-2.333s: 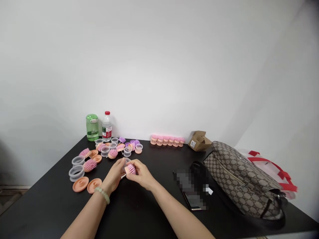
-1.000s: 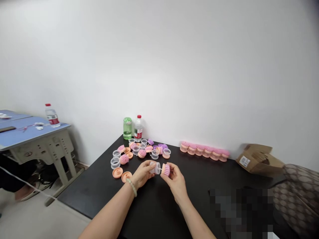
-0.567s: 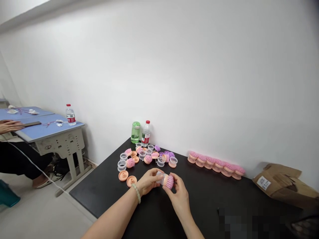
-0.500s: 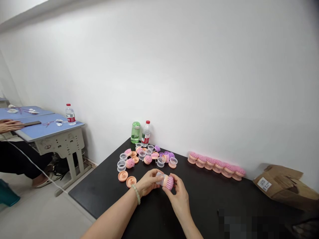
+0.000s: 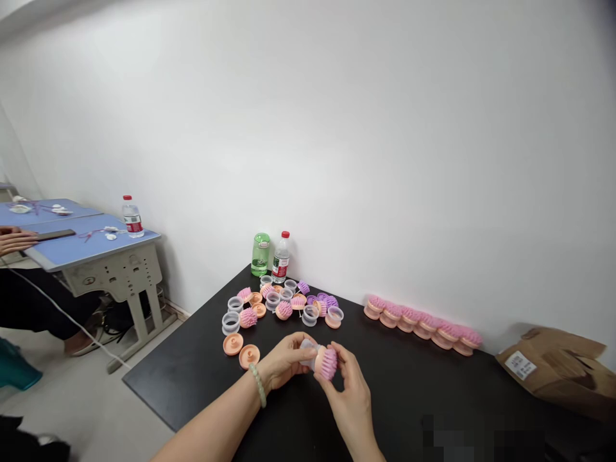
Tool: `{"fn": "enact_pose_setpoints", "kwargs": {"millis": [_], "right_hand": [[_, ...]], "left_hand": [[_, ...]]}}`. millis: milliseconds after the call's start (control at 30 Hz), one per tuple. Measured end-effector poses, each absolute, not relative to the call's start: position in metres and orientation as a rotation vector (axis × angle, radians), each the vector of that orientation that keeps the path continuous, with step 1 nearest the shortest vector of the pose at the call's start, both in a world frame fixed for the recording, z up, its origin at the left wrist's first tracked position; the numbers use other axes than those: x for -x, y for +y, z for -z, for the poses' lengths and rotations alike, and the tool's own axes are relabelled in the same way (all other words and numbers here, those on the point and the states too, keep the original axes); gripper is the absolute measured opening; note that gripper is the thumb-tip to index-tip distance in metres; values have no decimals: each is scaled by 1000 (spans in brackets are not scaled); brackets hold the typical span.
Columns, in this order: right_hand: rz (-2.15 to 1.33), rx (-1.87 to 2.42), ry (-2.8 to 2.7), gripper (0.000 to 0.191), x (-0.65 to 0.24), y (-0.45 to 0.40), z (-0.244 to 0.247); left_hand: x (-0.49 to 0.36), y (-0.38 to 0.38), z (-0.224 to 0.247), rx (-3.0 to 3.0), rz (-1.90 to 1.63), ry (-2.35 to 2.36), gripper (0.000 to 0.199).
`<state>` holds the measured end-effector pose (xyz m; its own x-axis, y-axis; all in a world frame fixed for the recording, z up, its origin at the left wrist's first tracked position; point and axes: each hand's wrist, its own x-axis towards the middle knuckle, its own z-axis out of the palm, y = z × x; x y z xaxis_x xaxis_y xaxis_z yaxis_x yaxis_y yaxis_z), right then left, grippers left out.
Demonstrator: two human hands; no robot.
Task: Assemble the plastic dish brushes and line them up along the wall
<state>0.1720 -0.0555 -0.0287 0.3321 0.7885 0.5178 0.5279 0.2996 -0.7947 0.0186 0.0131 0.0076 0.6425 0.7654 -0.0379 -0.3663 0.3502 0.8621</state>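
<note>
My left hand (image 5: 291, 360), with a beaded bracelet at the wrist, is closed round a translucent plastic ring (image 5: 307, 352). Against that ring sits a brush head (image 5: 326, 363) with pink bristles and a peach base, pinched between the thumb and fingers of my right hand (image 5: 350, 385). Both parts are held just above the black table (image 5: 202, 366), bristles facing right. My fingers hide where the two parts meet. Peach discs with a centre post, such as the peach disc (image 5: 249, 356), lie left of my left hand.
Loose clear rings (image 5: 231, 323), pink brush heads (image 5: 283, 310) and purple pieces (image 5: 330, 300) cluster farther back. Several assembled brushes (image 5: 423, 326) line the wall. Bottles (image 5: 280, 260) stand at the back corner, a paper bag (image 5: 553, 372) at right. Another person's hand (image 5: 17, 240) rests at a blue desk.
The brush head and ring in my hands have shifted slightly down, with the bristles turned a little more toward me. The camera view has moved slightly.
</note>
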Motion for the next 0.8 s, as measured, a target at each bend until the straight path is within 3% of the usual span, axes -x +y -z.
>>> {"fn": "enact_pose_setpoints", "kwargs": {"millis": [400, 600, 800], "right_hand": [[33, 1206, -1559, 32, -168, -63, 17], [61, 1001, -1823, 50, -166, -69, -2], [47, 1050, -1811, 52, -166, -68, -2]], "left_hand": [[-25, 11, -4, -870, -713, 575, 50], [-26, 16, 2, -824, -531, 620, 54], [-29, 14, -2, -851, -546, 648, 53]]}}
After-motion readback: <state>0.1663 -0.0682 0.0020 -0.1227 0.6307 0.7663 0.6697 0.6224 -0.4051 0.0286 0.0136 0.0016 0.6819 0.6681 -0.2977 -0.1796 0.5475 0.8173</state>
